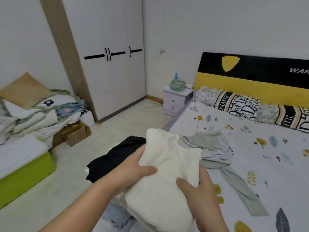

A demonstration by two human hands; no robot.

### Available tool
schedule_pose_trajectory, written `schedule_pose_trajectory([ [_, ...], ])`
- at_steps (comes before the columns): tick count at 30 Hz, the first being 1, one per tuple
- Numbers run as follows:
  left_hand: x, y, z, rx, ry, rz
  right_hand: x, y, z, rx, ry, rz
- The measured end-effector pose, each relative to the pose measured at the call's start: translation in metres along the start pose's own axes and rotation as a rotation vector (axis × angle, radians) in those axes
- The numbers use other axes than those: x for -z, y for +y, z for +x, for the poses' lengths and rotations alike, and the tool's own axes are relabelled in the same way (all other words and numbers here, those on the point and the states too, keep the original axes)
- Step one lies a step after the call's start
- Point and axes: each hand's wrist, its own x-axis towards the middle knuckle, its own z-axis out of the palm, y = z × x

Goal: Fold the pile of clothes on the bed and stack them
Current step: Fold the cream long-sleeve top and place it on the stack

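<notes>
I observe both hands gripping one cream knit garment [167, 178], held up over the near edge of the bed [250, 164]. The left hand [133, 168] clamps its left side, thumb on top; the right hand [197, 188] clamps the right side, thumb pressed into the fabric. At 10 o'clock from the garment lies a black garment [115, 158], partly behind it. At 2 o'clock a grey-green garment [215, 153] lies crumpled on the sheet, one sleeve trailing toward 5 o'clock.

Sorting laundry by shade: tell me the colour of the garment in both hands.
Cream-white garment, clearest in the head view.
</notes>
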Motion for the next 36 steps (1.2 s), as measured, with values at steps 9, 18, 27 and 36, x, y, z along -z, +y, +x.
schedule_pose_trajectory([
  [9, 0.135, -0.006, 0.047, 0.087, -0.038, -0.035, -0.134, -0.031, 0.046, -0.030, 0.009, 0.059],
  [18, 0.196, -0.056, 0.091, 0.137, -0.044, -0.104, -0.206, -0.007, 0.084, -0.116, 0.086, 0.059],
  [27, 0.188, -0.135, 0.103, 0.288, 0.035, 0.009, -0.219, 0.040, 0.085, -0.339, 0.053, -0.172],
  [36, 0.176, -0.146, 0.102, 0.208, 0.160, 0.635, -0.219, 0.043, 0.083, -0.308, 0.003, -0.475],
])
